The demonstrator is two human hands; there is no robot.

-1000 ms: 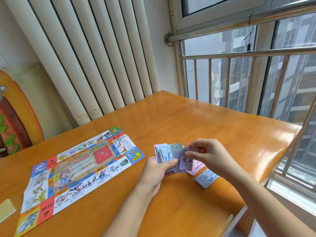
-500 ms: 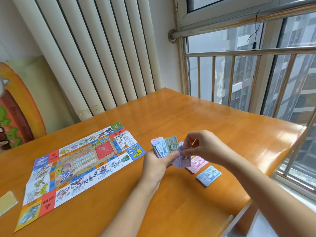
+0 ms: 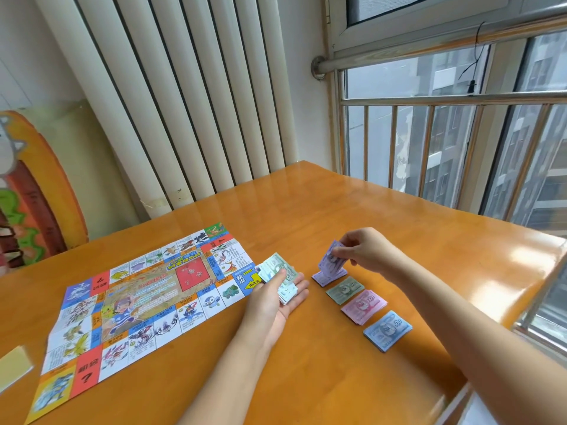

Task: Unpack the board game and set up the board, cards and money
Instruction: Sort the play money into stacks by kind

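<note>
The colourful paper game board [image 3: 144, 302] lies unfolded on the left of the orange wooden table [image 3: 306, 210]. My left hand [image 3: 276, 297] lies palm up beside the board's right corner and holds a fanned stack of play money [image 3: 277, 271] under its thumb. My right hand [image 3: 365, 250] pinches purple notes [image 3: 331, 260] just above a purple pile [image 3: 329, 277]. Green [image 3: 345, 289], pink [image 3: 363, 306] and blue [image 3: 388, 329] piles lie in a row toward me from the purple one.
A yellowish card [image 3: 13, 368] lies at the table's left edge. White vertical blinds [image 3: 184, 102] hang behind the table, a barred window [image 3: 445, 148] stands on the right, and a painted orange panel [image 3: 33, 191] leans at the far left.
My right hand pulled purple notes out of the fan in my left hand and carried them right, down over the purple pile. My left hand turned palm up near the board.
</note>
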